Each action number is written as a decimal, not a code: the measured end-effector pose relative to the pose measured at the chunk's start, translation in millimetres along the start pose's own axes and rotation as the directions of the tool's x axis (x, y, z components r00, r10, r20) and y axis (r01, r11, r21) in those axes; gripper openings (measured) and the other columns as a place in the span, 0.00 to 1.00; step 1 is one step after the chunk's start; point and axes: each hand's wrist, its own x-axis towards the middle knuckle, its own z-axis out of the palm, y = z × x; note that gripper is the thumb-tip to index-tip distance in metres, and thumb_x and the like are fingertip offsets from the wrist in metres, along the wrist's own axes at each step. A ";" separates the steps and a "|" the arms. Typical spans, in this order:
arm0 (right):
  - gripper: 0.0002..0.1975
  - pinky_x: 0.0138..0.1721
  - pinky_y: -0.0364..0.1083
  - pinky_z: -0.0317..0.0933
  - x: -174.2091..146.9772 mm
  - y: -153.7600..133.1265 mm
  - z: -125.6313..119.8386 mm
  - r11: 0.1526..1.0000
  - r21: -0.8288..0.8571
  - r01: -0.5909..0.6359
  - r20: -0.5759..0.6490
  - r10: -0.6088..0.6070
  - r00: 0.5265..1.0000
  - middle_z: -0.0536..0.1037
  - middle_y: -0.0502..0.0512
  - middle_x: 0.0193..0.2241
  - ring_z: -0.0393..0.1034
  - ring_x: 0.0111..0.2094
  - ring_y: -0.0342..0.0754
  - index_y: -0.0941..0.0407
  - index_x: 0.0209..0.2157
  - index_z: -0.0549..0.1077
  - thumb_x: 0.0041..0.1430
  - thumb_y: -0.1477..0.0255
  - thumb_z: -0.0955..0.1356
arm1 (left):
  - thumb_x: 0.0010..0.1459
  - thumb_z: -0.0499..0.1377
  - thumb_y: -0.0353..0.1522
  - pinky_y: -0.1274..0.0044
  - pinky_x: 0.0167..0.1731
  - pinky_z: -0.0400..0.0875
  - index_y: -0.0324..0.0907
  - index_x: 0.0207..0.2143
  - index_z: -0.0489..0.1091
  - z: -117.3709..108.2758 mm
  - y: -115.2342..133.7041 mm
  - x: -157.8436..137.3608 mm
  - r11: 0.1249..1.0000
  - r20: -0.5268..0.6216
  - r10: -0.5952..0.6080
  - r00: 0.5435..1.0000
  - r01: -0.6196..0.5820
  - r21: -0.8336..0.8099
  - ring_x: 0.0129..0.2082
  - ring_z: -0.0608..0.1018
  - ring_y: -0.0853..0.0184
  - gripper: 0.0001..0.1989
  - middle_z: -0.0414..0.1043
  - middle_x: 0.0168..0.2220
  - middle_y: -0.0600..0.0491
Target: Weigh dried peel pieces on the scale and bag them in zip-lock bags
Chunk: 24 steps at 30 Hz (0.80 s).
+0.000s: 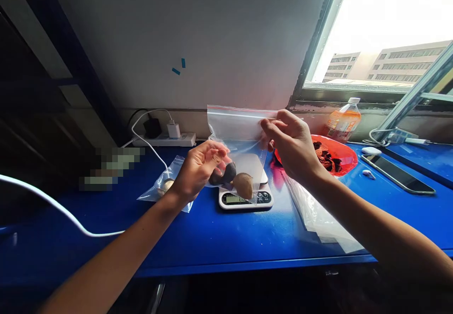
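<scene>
A clear zip-lock bag (235, 125) hangs in front of me, its red-lined zip edge at the top. My right hand (292, 139) pinches its upper right edge between thumb and fingers. Closed at the bag's left side, my left hand (203, 165) grips the plastic there. At the bottom of the bag lie a brown roundish piece (243, 185) and dark rounded pieces (224, 175), whose kind I cannot make out. Behind and below it, a white digital kitchen scale (231, 206) stands on the blue table; its display is partly covered by the bag.
Another clear bag (150, 192) with a pale piece lies left on the blue table (226, 243). Flat plastic bags (318, 219) lie right, by a red bag (348, 161) of dark pieces. Behind are a power strip (186, 139) and bottle (343, 123); a phone (398, 175) lies far right.
</scene>
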 end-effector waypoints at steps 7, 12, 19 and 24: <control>0.13 0.20 0.44 0.55 7.4 15.3 -6.3 0.996 -0.061 -0.060 -0.013 0.059 0.998 0.67 0.46 0.17 0.60 0.17 0.41 0.53 0.29 0.71 0.56 0.59 0.71 | 0.46 0.71 0.46 0.76 0.23 0.68 0.45 0.29 0.74 -12.6 4.6 8.1 0.999 0.015 -0.044 0.999 0.043 0.031 0.23 0.74 0.69 0.17 0.72 0.24 0.55; 0.13 0.17 0.43 0.49 13.2 13.6 -20.3 0.988 -0.152 -0.039 -0.044 0.033 0.998 0.64 0.45 0.14 0.56 0.15 0.39 0.54 0.29 0.73 0.56 0.59 0.71 | 0.46 0.71 0.42 0.78 0.17 0.62 0.44 0.28 0.73 -47.3 11.2 16.8 0.970 0.068 -0.173 0.982 0.158 0.185 0.19 0.69 0.71 0.14 0.72 0.23 0.54; 0.13 0.25 0.45 0.56 20.8 15.4 -95.3 0.928 -0.373 -0.025 -0.073 -0.002 0.997 0.72 0.51 0.20 0.65 0.21 0.41 0.58 0.33 0.76 0.57 0.61 0.72 | 0.49 0.65 0.39 0.67 0.38 0.75 0.42 0.64 0.58 -112.2 0.6 26.5 0.494 -0.208 -0.215 0.954 0.290 0.820 0.37 0.82 0.54 0.41 0.78 0.41 0.45; 0.07 0.31 0.47 0.59 20.3 47.6 -160.9 0.822 -0.521 -0.232 -0.176 0.163 0.971 0.75 0.56 0.21 0.67 0.23 0.42 0.58 0.33 0.75 0.59 0.68 0.70 | 0.64 0.51 0.43 0.61 0.63 0.58 0.40 0.69 0.51 -96.4 -10.3 29.8 0.196 -0.180 0.020 0.983 0.173 0.965 0.66 0.63 0.46 0.35 0.57 0.68 0.38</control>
